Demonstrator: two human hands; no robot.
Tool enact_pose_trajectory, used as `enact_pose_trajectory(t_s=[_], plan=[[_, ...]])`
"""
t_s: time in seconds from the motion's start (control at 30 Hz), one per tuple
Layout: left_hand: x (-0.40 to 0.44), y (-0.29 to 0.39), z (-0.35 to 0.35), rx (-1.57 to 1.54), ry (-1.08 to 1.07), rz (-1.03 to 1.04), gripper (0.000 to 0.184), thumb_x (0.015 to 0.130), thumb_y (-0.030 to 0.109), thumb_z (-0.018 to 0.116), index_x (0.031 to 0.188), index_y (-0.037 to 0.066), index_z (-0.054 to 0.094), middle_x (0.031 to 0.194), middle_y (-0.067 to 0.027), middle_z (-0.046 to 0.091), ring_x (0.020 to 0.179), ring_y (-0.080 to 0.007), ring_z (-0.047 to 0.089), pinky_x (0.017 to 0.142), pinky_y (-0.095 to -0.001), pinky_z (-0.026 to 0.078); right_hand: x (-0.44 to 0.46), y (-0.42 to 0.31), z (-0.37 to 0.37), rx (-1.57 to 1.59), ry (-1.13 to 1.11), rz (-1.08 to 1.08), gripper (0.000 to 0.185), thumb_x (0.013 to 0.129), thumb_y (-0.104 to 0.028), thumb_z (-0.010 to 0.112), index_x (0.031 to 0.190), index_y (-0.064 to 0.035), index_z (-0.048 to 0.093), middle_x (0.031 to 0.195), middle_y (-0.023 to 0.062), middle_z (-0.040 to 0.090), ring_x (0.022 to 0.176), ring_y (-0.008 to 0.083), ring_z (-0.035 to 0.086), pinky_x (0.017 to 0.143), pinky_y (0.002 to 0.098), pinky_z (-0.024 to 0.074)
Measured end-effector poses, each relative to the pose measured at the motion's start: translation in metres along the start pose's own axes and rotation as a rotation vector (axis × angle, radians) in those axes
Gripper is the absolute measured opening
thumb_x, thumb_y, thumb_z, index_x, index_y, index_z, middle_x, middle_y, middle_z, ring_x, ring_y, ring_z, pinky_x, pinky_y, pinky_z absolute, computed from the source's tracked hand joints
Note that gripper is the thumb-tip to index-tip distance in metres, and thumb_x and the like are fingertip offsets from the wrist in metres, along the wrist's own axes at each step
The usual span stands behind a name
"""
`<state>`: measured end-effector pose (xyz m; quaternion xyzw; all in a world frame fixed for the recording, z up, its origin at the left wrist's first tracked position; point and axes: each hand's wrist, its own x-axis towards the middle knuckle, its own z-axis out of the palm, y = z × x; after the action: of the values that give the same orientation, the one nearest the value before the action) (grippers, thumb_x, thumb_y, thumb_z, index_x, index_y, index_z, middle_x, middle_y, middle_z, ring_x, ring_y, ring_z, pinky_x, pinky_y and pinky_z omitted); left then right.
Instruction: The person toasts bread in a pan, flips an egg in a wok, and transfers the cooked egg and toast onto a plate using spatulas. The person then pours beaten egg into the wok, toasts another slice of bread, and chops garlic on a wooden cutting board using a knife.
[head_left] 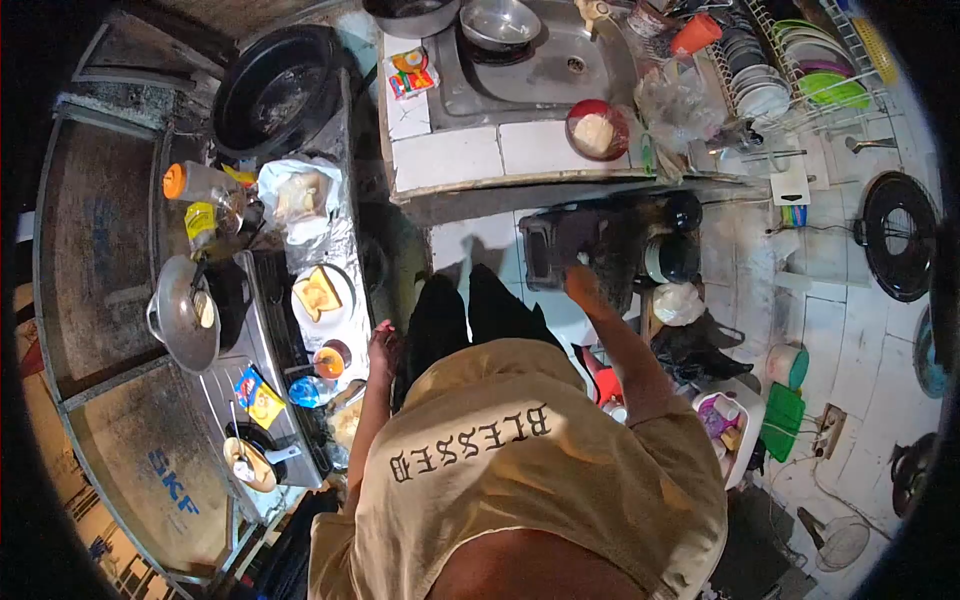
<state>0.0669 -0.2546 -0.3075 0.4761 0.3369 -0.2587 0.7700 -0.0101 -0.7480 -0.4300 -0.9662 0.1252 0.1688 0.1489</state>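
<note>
While the left hand (382, 347) hangs low, bread (318, 293) lies to its left.

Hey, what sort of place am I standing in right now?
It looks like a kitchen, possibly a home one: there's a grey metal sink set in a white-tiled counter, green and white round plates in a rack, and golden sliced bread.

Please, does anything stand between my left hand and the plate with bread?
Nothing visible stands between the left hand and the plate with bread; the cup sits beside that path, not in it.
</note>
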Motion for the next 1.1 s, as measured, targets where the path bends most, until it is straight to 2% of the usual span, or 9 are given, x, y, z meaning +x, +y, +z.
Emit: enact_pose_trajectory(t_s=[0.17,0.3,0.37,0.43,0.5,0.57,0.8,0.93,1.1], plan=[[0.040,0.001,-0.002,0.013,0.000,-0.074,0.018,0.087,0.019,0.047,0.102,0.011,0.053,0.082,0.0029,0.053,0.070,-0.0120,0.049,0.062,-0.0255,0.040,0.065,-0.053,-0.105,0.129,-0.055,0.165,0.028,0.076,-0.019,0.057,0.100,-0.0042,0.058,0.096,0.0219,0.059,0.086,0.0374,0.056,0.074,0.0474,0.0448],[0.042,0.021,0.035,0.157,0.104,-0.111,0.020,0.087,0.022,0.047,0.103,0.014,0.054,0.086,0.0022,0.055,0.076,-0.0132,0.051,0.067,-0.0272,0.041,0.113,-0.016,-0.049,0.373,-0.152,0.092,0.025,0.079,-0.020,0.056,0.099,-0.0056,0.060,0.095,0.0198,0.060,0.085,0.0337,0.058,0.072,0.0452,0.0458],[0.072,0.020,0.013,0.196,-0.009,-0.094,0.025,0.086,0.025,0.048,0.108,0.012,0.052,0.097,-0.0026,0.055,0.081,-0.0187,0.055,0.070,-0.0300,0.045,0.097,-0.070,-0.124,0.948,-0.347,0.434,0.024,0.078,-0.023,0.058,0.096,-0.0066,0.061,0.094,0.0189,0.060,0.081,0.0324,0.059,0.070,0.0409,0.0469],[0.105,0.013,-0.026,0.767,-0.388,0.455,0.028,0.086,0.025,0.048,0.108,0.008,0.051,0.101,-0.0068,0.054,0.089,-0.0216,0.056,0.075,-0.0341,0.047,0.108,-0.006,-0.049,0.967,-0.249,0.475,0.023,0.078,-0.023,0.057,0.094,-0.0075,0.062,0.093,0.0182,0.061,0.078,0.0318,0.059,0.068,0.0390,0.0473],[0.149,0.006,-0.078,0.704,-0.323,0.207,0.029,0.086,0.024,0.048,0.108,0.006,0.050,0.102,-0.0084,0.054,0.091,-0.0225,0.057,0.077,-0.0342,0.048,0.156,0.045,0.042,-0.163,0.143,-0.056,0.030,0.079,-0.023,0.053,0.101,-0.0040,0.060,0.104,0.0174,0.059,0.093,0.0305,0.059,0.080,0.0428,0.0478],[0.167,0.022,-0.072,0.546,-0.114,-0.224,0.025,0.086,0.020,0.047,0.103,0.003,0.053,0.093,-0.0090,0.057,0.083,-0.0197,0.058,0.069,-0.0293,0.049,0.102,0.037,-0.036,-0.048,0.155,0.162,0.029,0.079,-0.025,0.054,0.100,-0.0058,0.061,0.100,0.0171,0.060,0.089,0.0318,0.059,0.077,0.0407,0.0479],[0.167,0.046,-0.058,0.762,-0.098,-0.163,0.023,0.087,0.022,0.048,0.097,0.004,0.059,0.076,-0.0050,0.059,0.068,-0.0143,0.055,0.057,-0.0253,0.045,0.110,0.087,-0.109,-0.149,-0.219,0.585,0.040,0.082,-0.037,0.051,0.111,-0.0107,0.057,0.117,0.0141,0.052,0.112,0.0323,0.047,0.092,0.0455,0.0375],[0.175,0.049,-0.043,0.943,-0.106,-0.208,0.024,0.086,0.023,0.049,0.099,0.004,0.058,0.078,-0.0049,0.059,0.069,-0.0144,0.055,0.057,-0.0250,0.045,0.082,0.111,-0.098,-0.203,-0.042,0.604,0.047,0.083,-0.043,0.048,0.119,-0.0144,0.053,0.130,0.0139,0.041,0.118,0.0344,0.040,0.095,0.0482,0.0343],[0.180,0.050,-0.022,1.086,-0.121,-0.256,0.026,0.086,0.025,0.051,0.101,0.005,0.058,0.079,-0.0047,0.059,0.070,-0.0146,0.056,0.058,-0.0246,0.045,0.055,0.187,0.026,0.125,-0.524,0.852,0.054,0.082,-0.046,0.048,0.128,-0.0181,0.044,0.137,0.0142,0.032,0.120,0.0365,0.037,0.098,0.0489,0.0312]])
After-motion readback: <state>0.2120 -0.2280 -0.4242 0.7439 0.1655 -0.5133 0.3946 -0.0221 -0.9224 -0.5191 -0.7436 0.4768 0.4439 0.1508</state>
